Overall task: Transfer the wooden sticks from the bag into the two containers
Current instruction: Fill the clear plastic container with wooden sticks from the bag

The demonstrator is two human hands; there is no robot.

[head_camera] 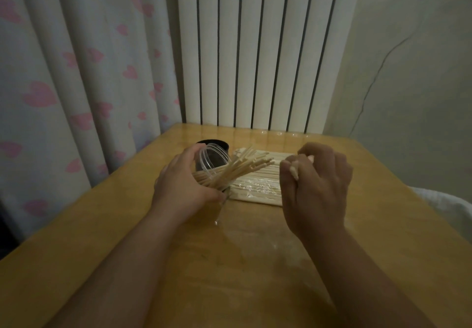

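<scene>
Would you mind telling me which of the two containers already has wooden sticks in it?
The clear plastic jar, tilted in the left hand, holds sticks. The black cylindrical container behind it stands upright, with no sticks showing.

Worn at head height, looking forward and down across the desk [255, 263] toward its far edge, radiator [255, 46] and curtain [76, 72] beyond. Close in, both forearms entering from the bottom edge. Wide-angle, only one view.
</scene>
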